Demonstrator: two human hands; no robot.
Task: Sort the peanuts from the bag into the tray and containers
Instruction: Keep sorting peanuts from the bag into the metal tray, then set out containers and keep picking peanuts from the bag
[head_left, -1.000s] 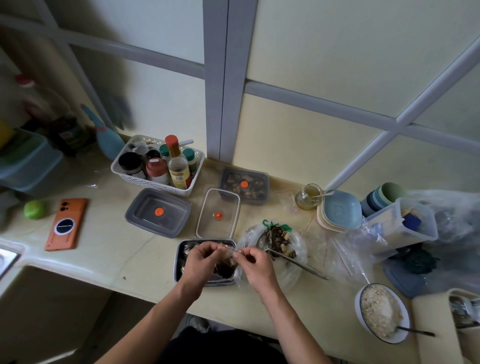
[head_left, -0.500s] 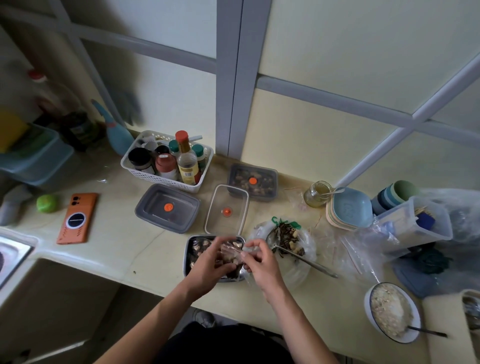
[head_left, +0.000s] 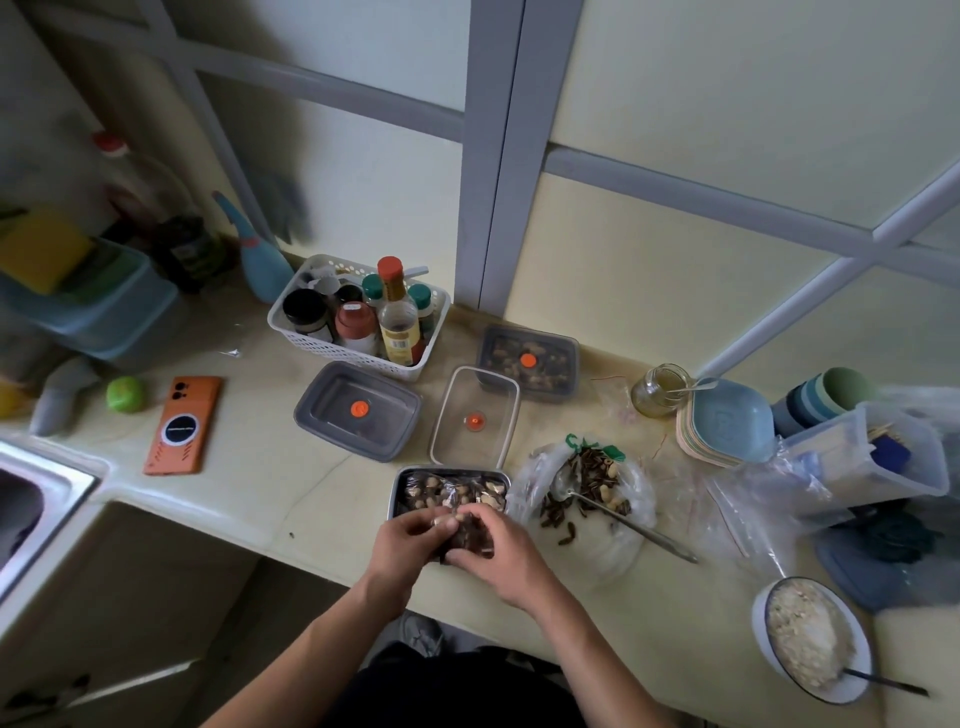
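Now, hands: our left hand (head_left: 410, 540) and right hand (head_left: 501, 553) meet, fingers curled, and we pinch one peanut (head_left: 445, 522) between them.
Peanut: above the tray (head_left: 396, 491) at the counter's (head_left: 260, 493) near edge, equally close to both hands.
Bag (head_left: 618, 540): just right of the tray; containers (head_left: 358, 410) beyond it.

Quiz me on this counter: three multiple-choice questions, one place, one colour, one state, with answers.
1. Where is the orange phone? A on the counter, left of the grey container; B on the floor; C on a chair.
2. What colour is the round fruit beside the phone? A red; B green; C purple.
3. The plastic bag right of the metal tray is: A tied shut; B open, spoon inside; C folded flat.
Answers: 1 A, it lies there flat; 2 B, plainly green; 3 B, its mouth gapes around the spoon.
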